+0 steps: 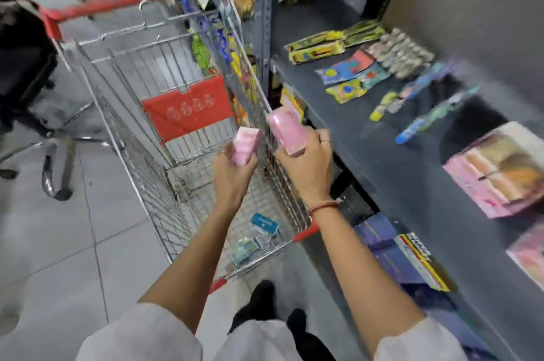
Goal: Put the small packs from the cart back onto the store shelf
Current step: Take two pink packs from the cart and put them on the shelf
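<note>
A wire shopping cart (138, 137) with red trim stands in the aisle beside a dark grey store shelf (382, 154). My left hand (232, 175) grips a small pink pack (246, 145) above the cart's basket. My right hand (306, 166) grips a second pink pack (285, 131) over the cart's right rim, close to the shelf's front edge. A blue pack (264, 223) and pale green-blue packs (245, 249) lie on the cart's floor near me. The frame is motion-blurred.
On the shelf lie yellow-green flat packs (329, 44), blue and yellow carded items (350, 78), toothbrush-like packs (426, 113) and pink boxes (497, 172). Lower shelves hold purple and yellow goods (397, 251). An office chair base (53, 160) stands at the left on the tiled floor.
</note>
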Demonstrator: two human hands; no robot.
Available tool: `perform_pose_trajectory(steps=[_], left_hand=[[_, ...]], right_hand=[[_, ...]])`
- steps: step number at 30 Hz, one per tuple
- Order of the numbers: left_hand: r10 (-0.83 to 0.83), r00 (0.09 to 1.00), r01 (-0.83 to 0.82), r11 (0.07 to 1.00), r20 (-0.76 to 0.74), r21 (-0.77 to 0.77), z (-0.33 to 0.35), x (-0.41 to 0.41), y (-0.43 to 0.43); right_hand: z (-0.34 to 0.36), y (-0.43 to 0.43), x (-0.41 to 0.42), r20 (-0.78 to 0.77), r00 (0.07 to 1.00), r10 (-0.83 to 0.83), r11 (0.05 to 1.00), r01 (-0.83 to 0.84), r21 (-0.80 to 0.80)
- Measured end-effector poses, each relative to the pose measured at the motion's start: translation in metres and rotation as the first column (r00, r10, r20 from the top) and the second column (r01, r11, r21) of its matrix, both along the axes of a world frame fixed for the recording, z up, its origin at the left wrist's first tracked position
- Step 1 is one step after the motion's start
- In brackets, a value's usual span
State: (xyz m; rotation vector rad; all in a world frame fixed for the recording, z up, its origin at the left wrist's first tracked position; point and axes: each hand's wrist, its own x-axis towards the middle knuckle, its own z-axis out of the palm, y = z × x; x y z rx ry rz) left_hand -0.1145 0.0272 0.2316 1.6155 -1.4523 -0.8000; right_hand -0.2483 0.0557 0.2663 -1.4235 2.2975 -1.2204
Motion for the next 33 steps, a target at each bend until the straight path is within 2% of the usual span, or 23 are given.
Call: perform_pose_trajectory(steps=[4, 7, 11, 13, 16, 20, 22, 25, 28, 31, 33], left_hand=[[-0.107, 0.993, 0.104, 0.993, -0.052, -0.057, 0.048, -0.048, -0.016], [-0.216, 0.971, 0.196, 0.965, -0.105, -0.176, 0.072, -0.094, -0.014], [-0.405, 0.907, 0.377, 0.903, -0.117, -0.209, 0.086, -0.158, 0.004], [-0.512, 0.852, 0.483, 0.849, -0.108, -0.214, 0.09, -0.189, 0.017], [-0.695, 0.718, 0.677, 0.709, -0.035, -0.195, 0.093, -0.24, 0.036], [-0.782, 0.614, 0.782, 0.583, 0.106, -0.22, 0.092, -0.297, 0.055], [-0.808, 0.567, 0.819, 0.535, 0.157, -0.206, 0.089, -0.32, 0.06], [-0.843, 0.479, 0.877, 0.474, 0.244, -0.082, 0.079, -0.342, 0.062], [-0.883, 0.436, 0.899, 0.435, 0.174, -0.045, 0.074, -0.347, 0.055], [-0.941, 0.283, 0.957, 0.289, 0.186, 0.006, 0.078, -0.349, 0.041], [-0.949, 0.164, 0.982, 0.184, 0.269, 0.05, 0.083, -0.349, 0.034]], right_hand=[[0.038, 0.012, -0.045, 0.0, 0.991, -0.135, 0.986, 0.135, -0.099], [0.054, 0.033, -0.085, -0.012, 0.955, -0.295, 0.945, 0.29, -0.152], [0.058, 0.07, -0.135, 0.091, 0.874, -0.477, 0.864, 0.485, -0.136], [0.057, 0.09, -0.157, 0.121, 0.823, -0.555, 0.808, 0.568, -0.155], [0.055, 0.115, -0.189, 0.162, 0.73, -0.664, 0.705, 0.684, -0.191], [0.049, 0.132, -0.218, 0.179, 0.599, -0.78, 0.593, 0.8, -0.092], [0.047, 0.135, -0.226, 0.154, 0.595, -0.788, 0.594, 0.802, -0.063], [0.039, 0.137, -0.225, 0.069, 0.648, -0.758, 0.646, 0.761, -0.052], [0.03, 0.141, -0.224, 0.002, 0.705, -0.709, 0.705, 0.709, 0.006], [0.036, 0.142, -0.242, -0.065, 0.727, -0.683, 0.723, 0.686, 0.083], [0.041, 0.143, -0.253, -0.115, 0.759, -0.641, 0.747, 0.651, 0.133]])
